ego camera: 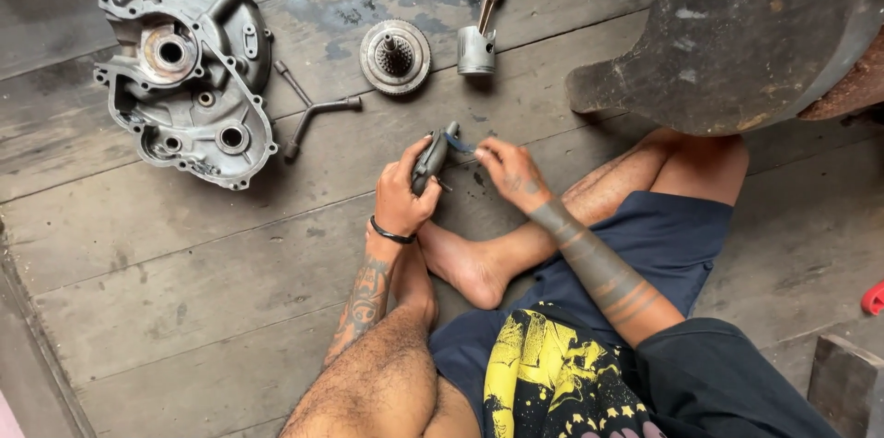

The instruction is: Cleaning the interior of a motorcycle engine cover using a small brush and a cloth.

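Fingers of the left hand (pixel 402 194) are wrapped tight around a small grey metal part (pixel 429 160), holding it just above the wooden floor (pixel 212 281) in front of the person's crossed legs. The right hand (pixel 512 171) pinches a thin blue-tipped tool (pixel 460 144) between fingertips, its end touching the top of the part. What the tool is exactly cannot be told at this size.

Doing this well seems to call for a steady left grip, with the tip worked in short, controlled strokes so it does not slip off the rounded casting.

Beyond the hands lie a pale cast-aluminium crankcase half (pixel 189 65), ribbed and full of round bores, a dark Y-shaped socket wrench (pixel 308 111), a toothed round clutch hub (pixel 395 56) and a dull silver piston with its connecting rod (pixel 479 33). Boards of the floor are worn, grey and oil-stained.
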